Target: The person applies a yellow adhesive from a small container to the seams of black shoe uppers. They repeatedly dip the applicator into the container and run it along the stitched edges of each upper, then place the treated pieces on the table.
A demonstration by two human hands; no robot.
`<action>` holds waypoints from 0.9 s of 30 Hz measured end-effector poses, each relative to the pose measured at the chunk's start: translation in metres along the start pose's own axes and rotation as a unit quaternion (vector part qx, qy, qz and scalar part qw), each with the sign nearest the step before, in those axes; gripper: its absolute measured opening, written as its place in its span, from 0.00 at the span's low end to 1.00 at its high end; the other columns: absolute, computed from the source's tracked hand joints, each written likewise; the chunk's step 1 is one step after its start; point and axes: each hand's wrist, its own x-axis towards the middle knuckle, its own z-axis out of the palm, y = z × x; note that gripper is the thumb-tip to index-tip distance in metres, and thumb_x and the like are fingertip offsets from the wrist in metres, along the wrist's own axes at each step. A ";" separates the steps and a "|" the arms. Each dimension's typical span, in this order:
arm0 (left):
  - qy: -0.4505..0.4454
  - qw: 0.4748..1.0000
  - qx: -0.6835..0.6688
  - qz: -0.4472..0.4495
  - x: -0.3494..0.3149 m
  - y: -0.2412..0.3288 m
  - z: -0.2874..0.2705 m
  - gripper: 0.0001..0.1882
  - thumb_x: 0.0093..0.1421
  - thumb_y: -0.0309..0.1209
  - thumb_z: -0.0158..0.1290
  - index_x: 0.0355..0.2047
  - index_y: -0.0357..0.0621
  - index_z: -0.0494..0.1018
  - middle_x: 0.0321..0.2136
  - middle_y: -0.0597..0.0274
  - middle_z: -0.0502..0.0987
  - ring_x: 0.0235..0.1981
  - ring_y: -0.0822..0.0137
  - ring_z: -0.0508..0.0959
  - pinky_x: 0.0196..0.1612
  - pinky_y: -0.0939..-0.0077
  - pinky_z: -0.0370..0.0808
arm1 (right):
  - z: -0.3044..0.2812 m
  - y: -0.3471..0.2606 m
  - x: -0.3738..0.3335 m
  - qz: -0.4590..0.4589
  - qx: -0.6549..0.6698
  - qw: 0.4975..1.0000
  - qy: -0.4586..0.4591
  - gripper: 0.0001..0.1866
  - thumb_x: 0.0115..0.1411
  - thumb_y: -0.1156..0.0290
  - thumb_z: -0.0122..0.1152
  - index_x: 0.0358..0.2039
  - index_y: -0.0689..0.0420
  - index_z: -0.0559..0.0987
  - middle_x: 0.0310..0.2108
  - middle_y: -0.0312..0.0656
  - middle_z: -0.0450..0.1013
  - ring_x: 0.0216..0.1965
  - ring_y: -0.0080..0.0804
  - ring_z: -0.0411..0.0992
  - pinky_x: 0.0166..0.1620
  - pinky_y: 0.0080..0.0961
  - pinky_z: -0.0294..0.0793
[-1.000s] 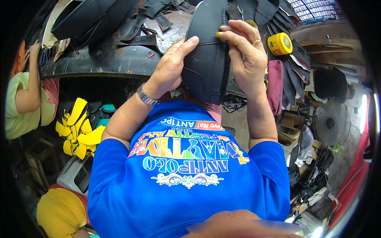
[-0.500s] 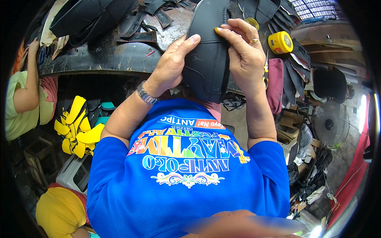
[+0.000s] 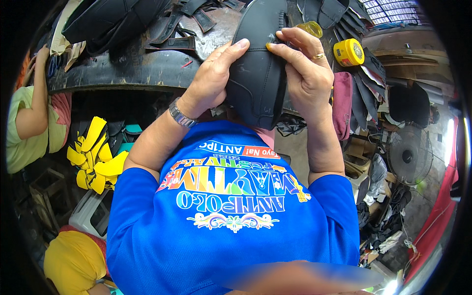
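Observation:
A black stitched leather shoe upper (image 3: 258, 73) is held up in front of my chest, over the edge of the workbench. My left hand (image 3: 216, 73) grips its left side, thumb on the front face and the fingers mostly hidden behind. My right hand (image 3: 307, 64) is at its right edge. Its bent fingers touch the face near the cross seam and a row of short raised stitches, and its thumb looks tucked behind the edge. A yellow patch shows at one right fingertip; whether it is a stain or a small piece I cannot make out.
The dark workbench (image 3: 123, 73) carries black leather straps (image 3: 172, 37), a yellow tub (image 3: 349, 52) and a clear yellowish jar (image 3: 310, 29). A maroon pouch (image 3: 342, 105) lies at right. Yellow cut pieces (image 3: 96, 157) are piled at left. Another person's arm (image 3: 37, 105) rests at far left.
My right fingertips have slid slightly down the upper, toward the cross seam. The upper has shifted a little to the right, and the left hand keeps its grip.

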 end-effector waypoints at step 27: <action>0.018 0.999 -0.029 -0.030 0.007 0.011 -0.005 0.18 0.71 0.39 0.50 0.50 0.36 0.75 0.42 0.55 0.82 0.41 0.67 0.83 0.46 0.74 0.80 | -0.031 0.004 0.001 -0.017 0.029 0.994 0.102 0.26 0.63 0.92 0.49 0.61 0.62 0.69 0.52 0.51 0.72 0.49 0.36 0.77 0.52 0.34 0.79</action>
